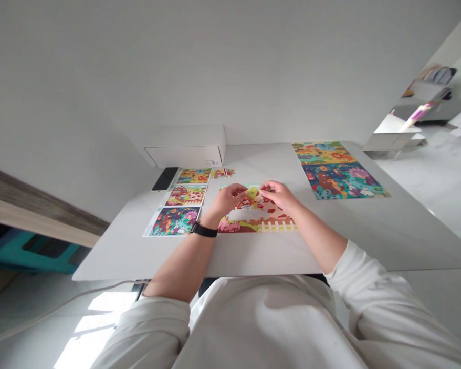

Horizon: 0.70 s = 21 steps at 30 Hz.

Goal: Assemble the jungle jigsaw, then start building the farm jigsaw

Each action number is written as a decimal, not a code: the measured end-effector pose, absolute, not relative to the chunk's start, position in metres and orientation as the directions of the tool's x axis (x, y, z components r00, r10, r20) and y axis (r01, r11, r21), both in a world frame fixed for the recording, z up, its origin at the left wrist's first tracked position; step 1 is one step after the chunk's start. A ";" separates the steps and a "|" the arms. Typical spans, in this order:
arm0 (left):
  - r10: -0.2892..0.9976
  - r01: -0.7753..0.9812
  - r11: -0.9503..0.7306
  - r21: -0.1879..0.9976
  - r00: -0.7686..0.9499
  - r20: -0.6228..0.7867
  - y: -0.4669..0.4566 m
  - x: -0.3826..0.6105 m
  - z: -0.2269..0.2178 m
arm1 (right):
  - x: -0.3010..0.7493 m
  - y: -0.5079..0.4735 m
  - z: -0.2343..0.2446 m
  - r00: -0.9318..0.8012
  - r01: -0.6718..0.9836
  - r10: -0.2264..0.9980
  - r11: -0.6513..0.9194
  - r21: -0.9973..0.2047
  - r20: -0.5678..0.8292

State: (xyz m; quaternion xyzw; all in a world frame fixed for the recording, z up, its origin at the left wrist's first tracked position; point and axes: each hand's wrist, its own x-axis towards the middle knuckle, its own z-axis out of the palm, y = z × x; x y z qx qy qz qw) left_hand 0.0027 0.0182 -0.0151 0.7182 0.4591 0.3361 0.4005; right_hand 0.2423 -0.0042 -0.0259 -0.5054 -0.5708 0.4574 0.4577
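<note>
A partly assembled jigsaw puzzle [253, 227] lies on the table in front of me, with a farm picture of a pink pig, a white fence and a spotted cow. A pale gap shows in its left middle. My left hand [230, 199], with a black band at its wrist, bends over the puzzle's upper left, fingers closed at a yellow-green puzzle piece [253, 192]. From the other side my right hand [278, 195] pinches the same piece between thumb and fingers. Fingertips hide part of it. Several loose puzzle pieces [223, 173] lie behind my left hand.
A sheet with three printed pictures [184, 196] lies left, beside a black phone [165, 179]. Behind stands a white box [184, 154] against the wall. Two joined colourful puzzle pictures [340, 171] lie at the right on the white table [403, 230].
</note>
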 end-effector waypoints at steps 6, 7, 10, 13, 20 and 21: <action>0.917 0.391 -0.269 0.880 0.383 0.111 0.019 0.003 -0.017 | 0.246 -0.002 -0.031 -0.130 0.193 0.989 0.095 -0.977 0.070; 0.914 0.393 -0.272 0.878 0.391 0.109 0.020 0.002 -0.019 | 0.247 -0.002 -0.032 -0.135 0.202 0.988 0.095 -0.975 0.069; 0.911 0.433 -0.283 0.856 0.399 0.100 0.022 0.002 -0.023 | 0.250 -0.001 -0.034 -0.142 0.259 0.986 0.120 -0.958 0.086; 0.916 0.465 -0.294 0.835 0.386 0.108 0.020 0.004 -0.022 | 0.252 0.001 -0.036 -0.155 0.334 0.978 0.186 -0.924 0.141; 0.868 0.428 -0.340 0.837 0.486 0.104 0.014 0.011 -0.016 | 0.258 -0.005 -0.027 -0.198 0.406 0.974 0.184 -0.895 0.111; 0.847 0.430 -0.359 0.828 0.523 0.096 0.013 0.011 -0.016 | 0.260 -0.007 -0.026 -0.215 0.410 0.973 0.166 -0.897 0.082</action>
